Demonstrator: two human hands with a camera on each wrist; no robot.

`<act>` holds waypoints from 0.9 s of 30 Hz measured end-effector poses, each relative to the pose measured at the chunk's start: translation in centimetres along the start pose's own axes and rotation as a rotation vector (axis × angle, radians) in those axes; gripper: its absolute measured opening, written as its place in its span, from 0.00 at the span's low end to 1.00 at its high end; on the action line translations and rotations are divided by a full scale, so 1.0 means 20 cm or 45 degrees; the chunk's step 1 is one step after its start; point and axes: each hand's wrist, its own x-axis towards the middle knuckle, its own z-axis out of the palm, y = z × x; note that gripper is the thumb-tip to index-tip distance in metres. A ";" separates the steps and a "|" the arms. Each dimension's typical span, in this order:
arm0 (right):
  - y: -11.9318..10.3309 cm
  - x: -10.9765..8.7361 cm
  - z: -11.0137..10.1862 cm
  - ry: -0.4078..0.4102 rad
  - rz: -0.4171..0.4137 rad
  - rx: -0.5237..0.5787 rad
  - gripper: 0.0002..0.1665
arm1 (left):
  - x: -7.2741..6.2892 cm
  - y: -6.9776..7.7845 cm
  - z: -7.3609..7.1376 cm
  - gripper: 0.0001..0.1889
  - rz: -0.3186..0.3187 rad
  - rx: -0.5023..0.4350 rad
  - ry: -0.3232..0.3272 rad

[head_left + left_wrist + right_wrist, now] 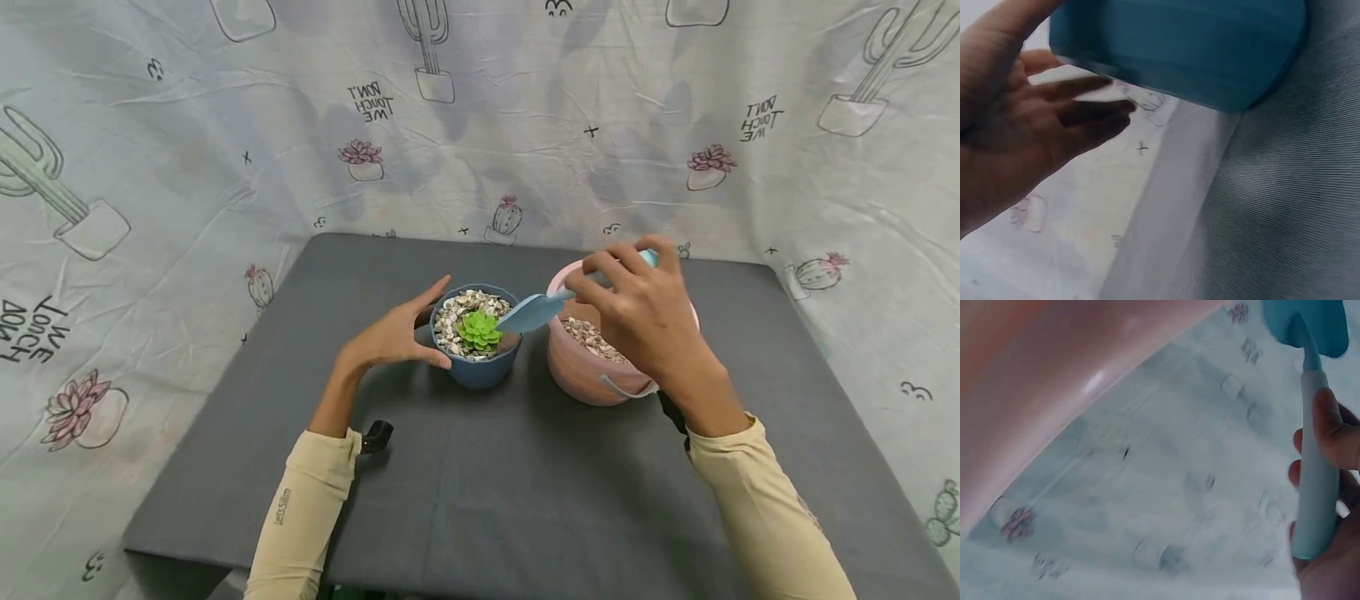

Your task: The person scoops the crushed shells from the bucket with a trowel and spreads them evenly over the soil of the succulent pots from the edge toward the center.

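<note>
Currently, a round, dark-blue plastic-looking flowerpot (pixel 480 373) is seen set upright on a desk covered in dark grey cloth (pixel 480 492). Inside the blue pot, a bright green rosette-shaped succulent (pixel 478 331) is surrounded on most sides by pale, mixed pebbles (pixel 450 321), while a brown patch is left showing on its right. The pot's left side is flanked by the left hand (pixel 393 335), whose fingers are held apart and extended, with the thumb placed at the near side and the forefinger behind. Whether the pot is firmly pressed by them cannot be told.

Over the pot's right rim, a light-blue trowel with a rounded blade (pixel 531 313) is held tilted, its tip lowered beside the succulent; contact between the two cannot be made out. Its pale-blue handle is clamped in the fingers of the right hand (pixel 648 315). Just to the right of the pot, a larger, translucent pink bucket (pixel 581 379) is partly covered by that hand, and more small pebbles (pixel 588 337) are contained in it. Behind the pot, a whitish cloth printed with potted cacti (pixel 487 133) is hung.
</note>
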 end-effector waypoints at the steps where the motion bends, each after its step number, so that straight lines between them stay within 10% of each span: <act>1: 0.02 -0.02 -0.02 0.031 0.058 0.018 0.10 | -0.02 0.02 0.03 0.66 -0.011 0.017 0.039; 10: 0.16 -0.24 -0.22 0.059 0.511 0.016 0.06 | -0.01 0.18 0.28 0.74 -0.107 0.116 0.440; 15: 0.20 -0.32 -0.24 0.019 0.594 0.067 0.08 | 0.05 0.08 0.17 0.69 -0.058 0.013 0.336; 22: 0.29 -0.34 -0.22 -0.165 0.407 -0.101 0.07 | 0.09 -0.03 0.01 0.73 0.101 -0.164 -0.062; 25: 0.30 -0.32 -0.18 -0.230 0.274 -0.207 0.07 | 0.02 0.03 -0.02 0.71 0.086 -0.025 0.002; 27: 0.30 -0.30 -0.15 -0.254 0.205 -0.252 0.10 | -0.04 0.13 0.01 0.63 0.103 0.021 0.197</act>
